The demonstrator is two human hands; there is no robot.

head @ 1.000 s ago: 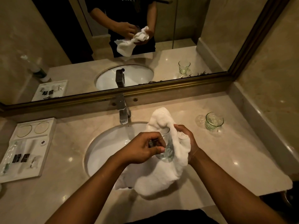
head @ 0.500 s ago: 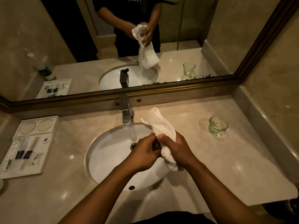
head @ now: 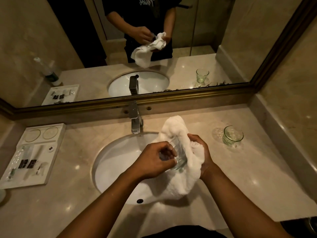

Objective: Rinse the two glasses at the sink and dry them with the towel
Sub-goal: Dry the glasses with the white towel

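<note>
While my left hand (head: 154,162) pinches a clear glass (head: 178,162) over the sink (head: 109,162), my right hand (head: 202,152) clutches the white towel (head: 178,179); bare counter (head: 240,177) lies rightward.

Fluffy cloth towel (head: 178,182), clear glass (head: 233,135), glossy marble counter (head: 240,177)
</note>
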